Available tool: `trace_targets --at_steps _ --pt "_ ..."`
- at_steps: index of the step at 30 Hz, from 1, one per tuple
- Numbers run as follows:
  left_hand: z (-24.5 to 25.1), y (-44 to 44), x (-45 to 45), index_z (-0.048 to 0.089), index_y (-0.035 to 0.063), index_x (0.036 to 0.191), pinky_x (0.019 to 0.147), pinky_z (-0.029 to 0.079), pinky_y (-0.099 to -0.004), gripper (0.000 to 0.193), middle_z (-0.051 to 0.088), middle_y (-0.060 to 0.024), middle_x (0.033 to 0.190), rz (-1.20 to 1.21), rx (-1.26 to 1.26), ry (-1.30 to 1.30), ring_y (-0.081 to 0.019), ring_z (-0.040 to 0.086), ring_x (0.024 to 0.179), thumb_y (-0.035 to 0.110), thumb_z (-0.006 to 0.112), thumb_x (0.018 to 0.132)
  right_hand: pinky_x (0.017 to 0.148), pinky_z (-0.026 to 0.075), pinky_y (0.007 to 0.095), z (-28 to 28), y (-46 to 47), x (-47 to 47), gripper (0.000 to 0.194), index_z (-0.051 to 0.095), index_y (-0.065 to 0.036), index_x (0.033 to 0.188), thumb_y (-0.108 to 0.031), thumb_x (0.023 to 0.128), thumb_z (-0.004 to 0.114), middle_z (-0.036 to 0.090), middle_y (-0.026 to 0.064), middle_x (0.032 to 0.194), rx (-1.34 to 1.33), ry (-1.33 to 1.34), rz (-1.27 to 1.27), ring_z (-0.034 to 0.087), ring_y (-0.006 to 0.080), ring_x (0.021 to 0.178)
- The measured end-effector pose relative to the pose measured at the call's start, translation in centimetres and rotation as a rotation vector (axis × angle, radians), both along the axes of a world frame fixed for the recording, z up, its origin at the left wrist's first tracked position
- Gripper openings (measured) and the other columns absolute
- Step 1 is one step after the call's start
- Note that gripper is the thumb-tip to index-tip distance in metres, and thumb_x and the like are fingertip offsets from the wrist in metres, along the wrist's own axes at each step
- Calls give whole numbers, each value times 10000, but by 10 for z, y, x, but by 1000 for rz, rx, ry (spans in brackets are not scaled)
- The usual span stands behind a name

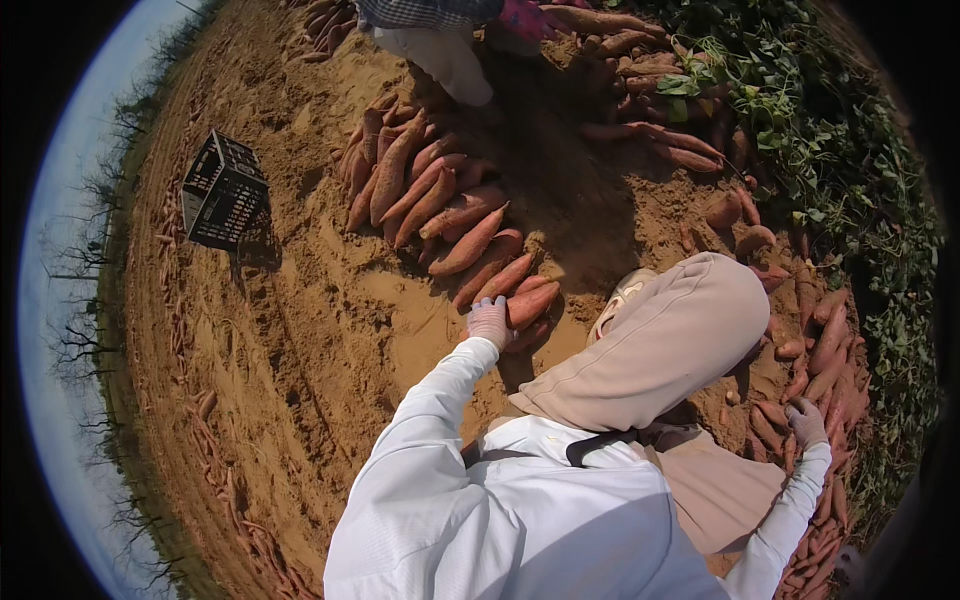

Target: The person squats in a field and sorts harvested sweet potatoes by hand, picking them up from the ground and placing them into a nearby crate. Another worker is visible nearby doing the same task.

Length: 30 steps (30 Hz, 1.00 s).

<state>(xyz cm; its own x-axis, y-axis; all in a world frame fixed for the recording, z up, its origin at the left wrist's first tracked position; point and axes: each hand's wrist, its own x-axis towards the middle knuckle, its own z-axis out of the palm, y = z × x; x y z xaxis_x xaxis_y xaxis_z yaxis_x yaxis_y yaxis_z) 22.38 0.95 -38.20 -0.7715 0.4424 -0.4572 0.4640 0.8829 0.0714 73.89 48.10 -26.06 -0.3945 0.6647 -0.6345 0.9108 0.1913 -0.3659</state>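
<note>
My left hand (491, 324), in a pale thin glove, grips the near end of a reddish sweet potato (534, 303). This root lies at the closest end of a long heap of sweet potatoes (469, 238), stacked side by side on sandy soil. My right hand (808, 424), also gloved, reaches down on the other side to a row of sweet potatoes (829, 371) beside the vines. Its fingers touch the roots there; whether they close around one is hidden. Between the two hands is my bent knee (675, 330) in beige trousers.
A black plastic crate (225, 191) stands on the soil at left. Another person (442, 45) crouches at the top, a pink-gloved hand (529, 19) near more sweet potatoes (630, 45). Green vines (817, 142) edge the right side. Another row of roots (232, 495) lies at lower left.
</note>
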Motion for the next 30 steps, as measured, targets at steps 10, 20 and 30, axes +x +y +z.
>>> trace_targets --at_steps 10,20,30 --pt "50 59 -36 544 111 1247 997 419 -448 610 517 -191 1257 27 308 151 -399 465 1189 262 792 710 972 453 350 77 -54 -43 466 552 2 1294 -224 892 612 623 229 1218 172 -28 26 595 327 1140" --pt "309 308 60 672 -14 1033 778 541 -252 198 700 -79 950 -461 1663 -823 -131 668 851 15 714 842 884 492 371 193 -163 11 463 552 -11 1295 -244 901 613 660 221 1116 94 -103 -399 635 328 1021" --pt "291 340 140 699 3 1033 690 534 -302 213 712 -127 856 -985 1235 -695 -177 672 740 119 720 856 917 489 393 207 -147 31 485 567 -50 1293 -287 875 635 646 208 1168 184 -403 -217 617 351 1083"
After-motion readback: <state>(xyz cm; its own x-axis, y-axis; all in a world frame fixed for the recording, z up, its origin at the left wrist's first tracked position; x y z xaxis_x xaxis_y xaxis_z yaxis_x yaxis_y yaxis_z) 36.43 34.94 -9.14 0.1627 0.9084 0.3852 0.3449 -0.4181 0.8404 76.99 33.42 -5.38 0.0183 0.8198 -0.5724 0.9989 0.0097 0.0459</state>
